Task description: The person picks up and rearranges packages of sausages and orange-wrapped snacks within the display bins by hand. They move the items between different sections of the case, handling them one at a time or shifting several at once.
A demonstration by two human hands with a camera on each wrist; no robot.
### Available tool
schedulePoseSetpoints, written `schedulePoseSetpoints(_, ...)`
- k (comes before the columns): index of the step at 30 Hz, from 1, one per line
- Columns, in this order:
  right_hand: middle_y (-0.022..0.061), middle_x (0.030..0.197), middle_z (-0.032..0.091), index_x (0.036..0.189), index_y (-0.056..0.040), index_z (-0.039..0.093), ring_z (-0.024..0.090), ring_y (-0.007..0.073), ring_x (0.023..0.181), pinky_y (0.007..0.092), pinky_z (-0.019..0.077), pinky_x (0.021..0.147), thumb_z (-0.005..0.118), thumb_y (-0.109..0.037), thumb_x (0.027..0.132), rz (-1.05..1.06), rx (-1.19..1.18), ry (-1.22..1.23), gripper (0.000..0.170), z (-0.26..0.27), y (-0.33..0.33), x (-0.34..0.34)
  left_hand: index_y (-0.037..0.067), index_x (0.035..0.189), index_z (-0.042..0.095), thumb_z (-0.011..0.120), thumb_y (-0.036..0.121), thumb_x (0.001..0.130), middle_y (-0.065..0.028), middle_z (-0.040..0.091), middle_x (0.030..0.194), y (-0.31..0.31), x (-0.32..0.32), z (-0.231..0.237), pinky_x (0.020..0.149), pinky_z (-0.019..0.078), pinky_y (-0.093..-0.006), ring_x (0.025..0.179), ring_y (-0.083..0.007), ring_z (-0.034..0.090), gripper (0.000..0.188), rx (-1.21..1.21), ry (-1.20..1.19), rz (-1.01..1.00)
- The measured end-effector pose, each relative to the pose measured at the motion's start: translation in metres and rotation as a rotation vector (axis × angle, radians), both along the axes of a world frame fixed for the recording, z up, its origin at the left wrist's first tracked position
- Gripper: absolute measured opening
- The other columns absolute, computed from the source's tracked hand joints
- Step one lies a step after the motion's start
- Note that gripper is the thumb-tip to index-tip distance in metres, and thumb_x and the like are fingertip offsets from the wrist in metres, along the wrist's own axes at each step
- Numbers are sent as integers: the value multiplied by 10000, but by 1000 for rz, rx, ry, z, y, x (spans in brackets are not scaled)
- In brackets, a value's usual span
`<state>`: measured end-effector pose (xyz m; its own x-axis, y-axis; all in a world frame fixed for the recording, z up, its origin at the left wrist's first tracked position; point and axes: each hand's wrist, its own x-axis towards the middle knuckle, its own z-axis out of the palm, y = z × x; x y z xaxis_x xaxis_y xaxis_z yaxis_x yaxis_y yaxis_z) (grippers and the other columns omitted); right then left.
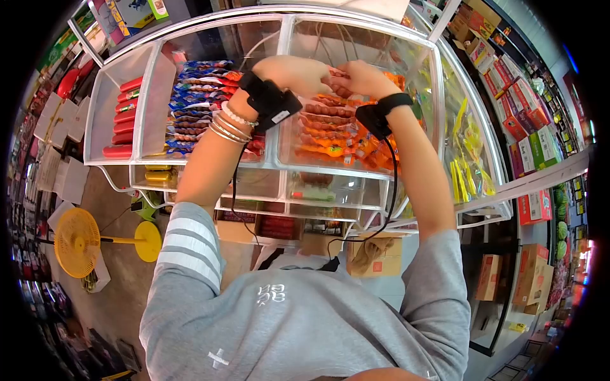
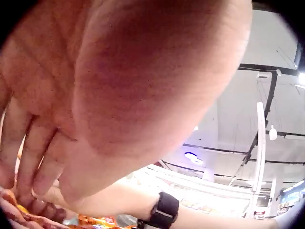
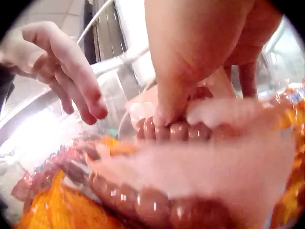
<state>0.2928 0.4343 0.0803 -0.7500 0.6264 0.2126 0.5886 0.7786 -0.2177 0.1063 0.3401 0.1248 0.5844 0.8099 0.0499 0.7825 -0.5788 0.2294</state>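
Over the far part of the middle compartment, my right hand pinches a wrapped pack of sausages. Its thumb lies on the brown links in the right wrist view, while part of the pack is hidden behind the hand. My left hand reaches in from the left, close to the right one. Its fingers are loosely bent and hold nothing. Below both hands, more sausage packs in clear and orange wrapping lie in a row. Another pack shows near the right wrist camera.
A clear divider separates these from blue-wrapped packs. Red tubes lie in the far-left compartment, yellow packets at the right. A white frame edges the bins. Cables hang from both wrists. A yellow fan stands left.
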Motion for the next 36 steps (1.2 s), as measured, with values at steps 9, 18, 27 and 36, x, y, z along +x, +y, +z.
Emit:
schedulePoseSetpoints(9,188,918,624,1031,1,607,600,305,842,370,467,741,598,-418,784,-66,-184,-319,486,8,4,23,16,1091,595,508,302,863,-81,645,820,-11,3,16,594,481,-279,648,-163,576,376,-143,15,239)
schedulePoseSetpoints(18,173,965,617,1072,-61,613,576,323,969,357,471,776,584,-96,725,-48,-101,-219,350,-16,16,18,16,1076,594,500,293,867,-90,641,824,-4,0,7,596,490,-284,673,-178,595,359,-92,45,200)
schedulePoseSetpoints(27,123,875,636,947,-35,629,611,251,819,335,482,661,655,-86,642,-317,-71,-409,311,51,-23,35,37,1042,608,483,256,859,-124,642,833,-3,4,8,657,486,-325,729,-239,613,311,-58,-3,182)
schedulePoseSetpoints(36,62,1098,561,1121,-133,571,532,249,1037,361,440,831,635,-118,670,107,-131,-383,456,1,-84,74,22,1002,610,488,214,861,-164,639,895,5,4,1,729,476,-359,821,-298,611,267,166,-14,44)
